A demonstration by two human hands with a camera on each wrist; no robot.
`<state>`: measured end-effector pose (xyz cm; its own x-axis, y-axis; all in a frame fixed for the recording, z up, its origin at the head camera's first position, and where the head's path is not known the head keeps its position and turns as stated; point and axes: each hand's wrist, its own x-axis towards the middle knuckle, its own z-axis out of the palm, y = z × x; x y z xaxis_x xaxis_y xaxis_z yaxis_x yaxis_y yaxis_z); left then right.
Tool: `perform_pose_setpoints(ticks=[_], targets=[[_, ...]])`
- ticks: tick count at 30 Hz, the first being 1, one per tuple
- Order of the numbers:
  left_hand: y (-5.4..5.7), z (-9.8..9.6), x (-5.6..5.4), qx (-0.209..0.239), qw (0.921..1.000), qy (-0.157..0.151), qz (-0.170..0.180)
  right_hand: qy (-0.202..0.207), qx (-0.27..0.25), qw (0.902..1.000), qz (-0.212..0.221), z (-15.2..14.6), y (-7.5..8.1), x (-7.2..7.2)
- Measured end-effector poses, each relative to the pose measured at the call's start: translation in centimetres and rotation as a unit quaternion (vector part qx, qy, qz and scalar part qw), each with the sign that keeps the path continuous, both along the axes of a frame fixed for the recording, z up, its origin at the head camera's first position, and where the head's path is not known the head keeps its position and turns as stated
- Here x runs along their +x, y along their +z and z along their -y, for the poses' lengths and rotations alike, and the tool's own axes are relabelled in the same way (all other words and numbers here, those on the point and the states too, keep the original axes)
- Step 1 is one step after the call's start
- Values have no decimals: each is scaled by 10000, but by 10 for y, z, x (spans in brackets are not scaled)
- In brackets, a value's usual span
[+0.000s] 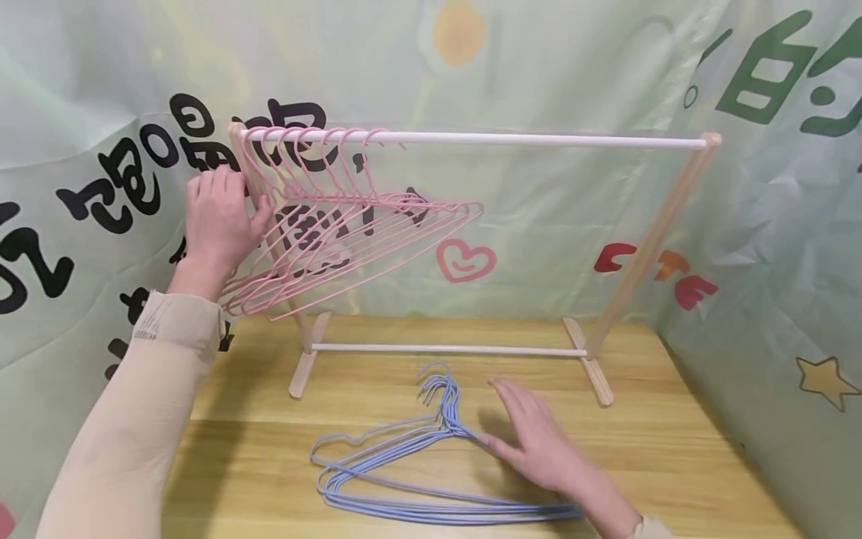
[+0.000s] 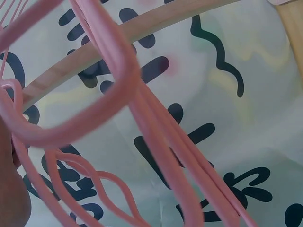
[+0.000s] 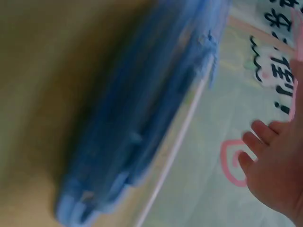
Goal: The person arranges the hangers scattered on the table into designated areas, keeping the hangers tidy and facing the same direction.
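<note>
Pink hangers (image 1: 364, 224) hang bunched at the left end of a white rail (image 1: 512, 139); their pink frames (image 2: 156, 137) fill the left wrist view. My left hand (image 1: 218, 217) is beside the rack's left post (image 1: 292, 299), thumb toward the post and the hangers. Its fingertips are hidden, so any hold on post or hanger is unclear. On the table lies a stack of blue hangers (image 1: 417, 503), hooks pointing away. My right hand (image 1: 539, 442) is over their right side, fingers extended and thumb close to the necks. In the right wrist view, the blue hangers (image 3: 137, 109) are blurred.
The wooden rack has a right post (image 1: 649, 239), a lower white bar (image 1: 444, 349) and flat feet (image 1: 592, 370) on the wooden table (image 1: 673, 464). Behind and beside it hangs a pale green printed cloth (image 1: 559, 224) with lettering and a heart.
</note>
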<state>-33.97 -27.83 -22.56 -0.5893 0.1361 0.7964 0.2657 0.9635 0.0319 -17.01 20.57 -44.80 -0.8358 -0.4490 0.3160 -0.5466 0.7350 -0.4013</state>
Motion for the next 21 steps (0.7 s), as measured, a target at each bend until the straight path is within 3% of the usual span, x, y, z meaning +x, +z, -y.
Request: perform_pose_setpoints(ticks=[5,10,18,21], targets=[[0,1,0,0,10000,-38,-34,398,426,9951,805,-2,-16,12],[-1,3,1,-15,10000,-28,16,725,655,9880,1198,-3,-22,19],[-4,6,-1,-53,9997,-175,-149,1041,1166,9854,668,0,-27,23],[-3,6,-1,-56,9997,-198,-136,1034,1206,9852,653,1,-28,23]])
